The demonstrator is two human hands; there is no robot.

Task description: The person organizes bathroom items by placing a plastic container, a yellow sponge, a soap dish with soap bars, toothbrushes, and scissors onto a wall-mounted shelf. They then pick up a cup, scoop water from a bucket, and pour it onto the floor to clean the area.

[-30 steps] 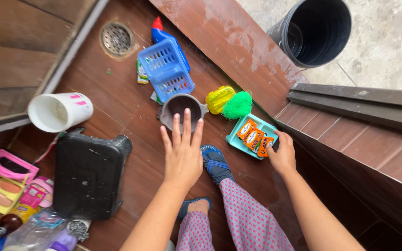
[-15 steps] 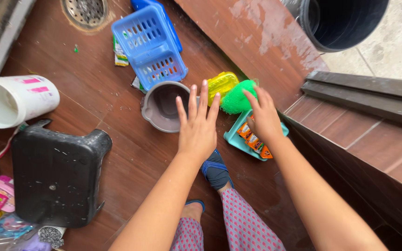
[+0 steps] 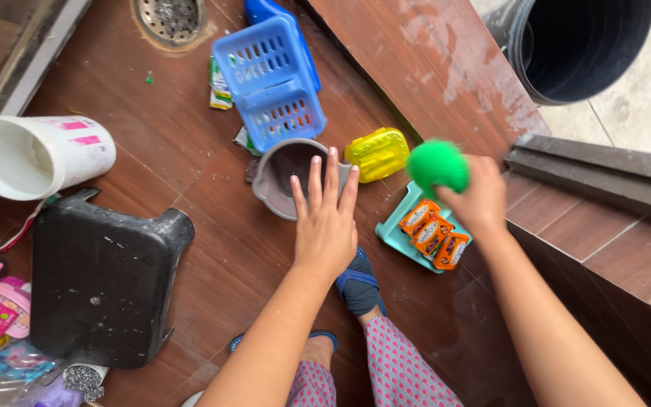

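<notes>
The right hand [image 3: 480,200] pinches a fluffy green scrubber [image 3: 437,164], lifted above the teal tray [image 3: 395,232]. It looks soft, light and squashy (probably easy to grab anywhere). The left hand [image 3: 325,226] is open flat over the grey bowl [image 3: 280,179].

Green scrubber [image 3: 437,164] blurred (black bin [image 3: 566,53] cropped).
</notes>
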